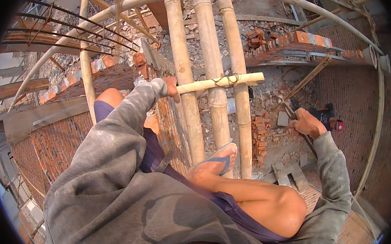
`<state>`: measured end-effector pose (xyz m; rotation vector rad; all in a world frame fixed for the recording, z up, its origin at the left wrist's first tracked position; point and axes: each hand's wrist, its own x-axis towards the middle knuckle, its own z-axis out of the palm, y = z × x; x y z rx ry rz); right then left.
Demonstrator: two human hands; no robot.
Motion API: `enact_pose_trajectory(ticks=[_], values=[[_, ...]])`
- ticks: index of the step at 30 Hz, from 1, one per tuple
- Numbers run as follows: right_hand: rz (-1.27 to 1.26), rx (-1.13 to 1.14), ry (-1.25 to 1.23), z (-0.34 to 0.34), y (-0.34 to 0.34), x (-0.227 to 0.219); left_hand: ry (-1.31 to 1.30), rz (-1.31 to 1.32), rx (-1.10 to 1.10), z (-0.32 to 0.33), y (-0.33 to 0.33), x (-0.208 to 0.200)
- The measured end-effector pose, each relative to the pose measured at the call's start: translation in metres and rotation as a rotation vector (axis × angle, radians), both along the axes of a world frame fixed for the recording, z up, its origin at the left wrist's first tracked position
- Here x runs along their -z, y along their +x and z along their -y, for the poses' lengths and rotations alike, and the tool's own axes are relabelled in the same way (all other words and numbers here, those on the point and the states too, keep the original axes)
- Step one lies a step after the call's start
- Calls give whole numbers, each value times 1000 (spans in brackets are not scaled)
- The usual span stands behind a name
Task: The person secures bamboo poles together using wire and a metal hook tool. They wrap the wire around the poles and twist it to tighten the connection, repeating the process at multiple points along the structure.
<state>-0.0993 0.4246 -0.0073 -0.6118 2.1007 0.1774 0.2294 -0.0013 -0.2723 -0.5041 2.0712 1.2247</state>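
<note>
In the head view, we find three bamboo poles (215, 103) running side by side, with a shorter stick (203, 85) laid across them. A dark tie (226, 81) is wound around the stick near the middle and right-hand poles. We record the left grip (171, 89) closed around the stick's left end, beside the left-hand pole. The right grip (309, 122), well apart to the right, is curled around a long dark tool (311, 146); we cannot tell its exact kind.

We note one foot (222, 160) in a sandal with a blue strap, placed on the poles below the stick. Beneath the poles we see rubble (271, 98) and stacked bricks (259, 138). A brick wall (55, 152) stands at left. Beyond the right grip, well below, we observe another person in dark clothing (327, 116) and a red cap (340, 126).
</note>
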Motion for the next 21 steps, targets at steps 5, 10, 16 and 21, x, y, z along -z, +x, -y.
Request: enact_pose_trajectory(ticks=[5, 10, 16, 21], values=[[351, 100, -500, -3, 34, -22, -47, 61, -4, 2, 1, 21], [-305, -619, -480, 20, 57, -21, 19, 74, -26, -3, -4, -2], [-604, -919, -207, 98, 78, -25, -34, 189, -14, -5, -13, -51], [-929, -1105, -119, 150, 99, -31, -4, 75, -9, -5, -8, -48]])
